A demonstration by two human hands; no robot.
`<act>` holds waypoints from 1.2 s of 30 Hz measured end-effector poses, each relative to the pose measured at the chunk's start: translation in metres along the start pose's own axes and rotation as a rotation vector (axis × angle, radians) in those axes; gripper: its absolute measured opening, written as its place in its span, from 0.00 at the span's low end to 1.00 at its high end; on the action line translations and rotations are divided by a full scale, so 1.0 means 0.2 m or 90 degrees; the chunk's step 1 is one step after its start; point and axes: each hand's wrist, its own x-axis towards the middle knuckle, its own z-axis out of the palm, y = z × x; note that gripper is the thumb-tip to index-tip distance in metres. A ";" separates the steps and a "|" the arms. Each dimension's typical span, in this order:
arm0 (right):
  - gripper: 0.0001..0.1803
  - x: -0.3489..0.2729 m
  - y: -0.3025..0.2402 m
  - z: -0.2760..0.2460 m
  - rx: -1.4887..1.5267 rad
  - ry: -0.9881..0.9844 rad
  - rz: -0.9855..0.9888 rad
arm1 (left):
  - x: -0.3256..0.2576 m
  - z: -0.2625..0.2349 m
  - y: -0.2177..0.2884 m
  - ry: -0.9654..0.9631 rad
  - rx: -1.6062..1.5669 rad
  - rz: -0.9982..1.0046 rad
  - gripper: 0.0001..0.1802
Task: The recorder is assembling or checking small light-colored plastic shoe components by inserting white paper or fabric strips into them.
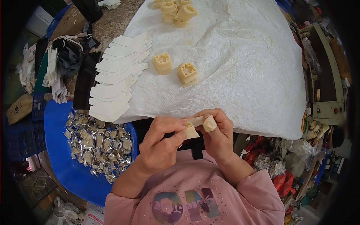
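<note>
My left hand [161,144] and my right hand [217,137] meet just below the near edge of the white woven sheet [240,67]. Together they pinch a small cream-coloured piece [191,132], and the right thumb and a left fingertip are wrapped in beige tape. On the sheet beyond the hands sit two cream moulded blocks [162,63] [187,74]. A fanned stack of white cut sheets [116,75] lies at the sheet's left edge.
A blue tub [60,150] at lower left holds several shiny silver-wrapped pieces [97,144]. More cream blocks [176,11] are piled at the far edge. Black and white strips lie left of the stack; a machine with buttons [330,108] and clutter stand on the right.
</note>
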 end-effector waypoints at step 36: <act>0.22 0.21 -0.07 -0.14 -0.162 -0.297 0.119 | -0.01 0.02 -0.03 -0.084 -0.026 -0.111 0.09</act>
